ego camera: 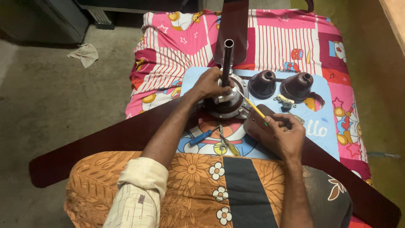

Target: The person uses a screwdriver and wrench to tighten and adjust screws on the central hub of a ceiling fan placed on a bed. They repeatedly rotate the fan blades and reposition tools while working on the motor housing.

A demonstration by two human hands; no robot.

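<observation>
Your left hand (209,83) grips the fan motor (228,103); your right hand (284,135) pinches a yellow screwdriver (253,106) into it. Both covers (262,83) lie off beyond your right hand, blades still attached.

Wore a cream checked sleeve (137,192) rolled above the elbow, well behind the left hand (209,83); right hand (286,136) and forearm bare.

Two brown dome covers (280,84) sat on the cartoon bedsheet (177,46), blue-handled screwdriver (201,137) nearby, crumpled rag (85,54) on the floor.
</observation>
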